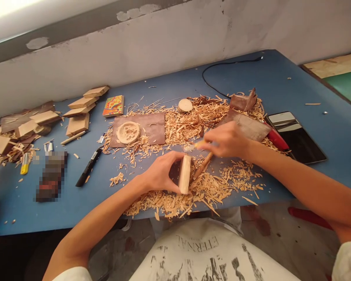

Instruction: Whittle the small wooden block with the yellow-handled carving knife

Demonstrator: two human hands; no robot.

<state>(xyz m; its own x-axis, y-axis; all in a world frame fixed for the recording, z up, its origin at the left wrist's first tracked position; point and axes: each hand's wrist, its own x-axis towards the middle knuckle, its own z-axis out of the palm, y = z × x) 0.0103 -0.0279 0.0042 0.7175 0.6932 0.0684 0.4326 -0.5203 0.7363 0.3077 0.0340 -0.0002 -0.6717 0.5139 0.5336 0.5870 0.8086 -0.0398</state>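
Observation:
My left hand (167, 171) grips a light wooden block (185, 174) by its ends, thumb and fingers apart around it. The block stands on edge above the blue table. My right hand (225, 139), smeared by motion, is closed on a small brush (196, 146) with a yellowish handle and pale tip. The tip is just above the block's upper end; I cannot tell whether they touch. Below the right hand, a brown wooden-handled tool (203, 166) lies among wood shavings (219, 183). A carved round wooden piece (128, 133) rests on brown sandpaper (155, 127).
Behind the hands are a wooden disc (185, 105), more shavings and a black cable (204, 74). A phone-like black tablet (300, 138) and a red-handled object (277, 140) lie right. To the left are wooden blocks (77, 124), a painted square (113, 106) and a black marker (89, 167).

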